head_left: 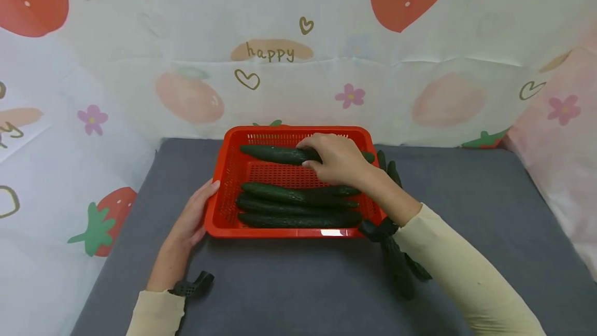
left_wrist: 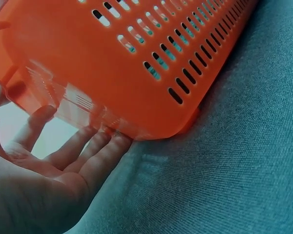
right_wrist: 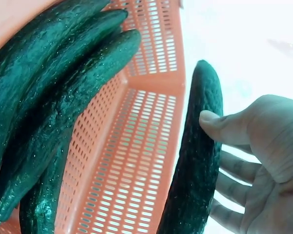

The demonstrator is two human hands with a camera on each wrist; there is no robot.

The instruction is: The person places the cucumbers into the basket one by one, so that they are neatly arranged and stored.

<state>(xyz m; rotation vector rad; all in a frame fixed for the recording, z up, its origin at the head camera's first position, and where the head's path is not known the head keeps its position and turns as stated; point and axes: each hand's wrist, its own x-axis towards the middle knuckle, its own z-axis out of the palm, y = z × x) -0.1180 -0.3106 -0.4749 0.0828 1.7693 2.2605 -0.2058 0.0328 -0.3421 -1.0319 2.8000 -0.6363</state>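
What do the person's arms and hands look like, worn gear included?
The left sleeve and right sleeve are pale cream. The left wrist device and right wrist device are black. The left hand and right hand wear no gloves.

Held cucumber (head_left: pixel 272 154): dark green, long, finely bumped, gripped in the right hand (head_left: pixel 333 157), lengthwise along the basket's far side.
Basket (head_left: pixel 280 233): red, rectangular, slotted walls, upright.
Cucumbers inside (head_left: pixel 298 220): several, dark green, glossy, bunched lengthwise toward the near wall.

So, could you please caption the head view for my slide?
Left hand holds a red basket while the right hand grips a cucumber.
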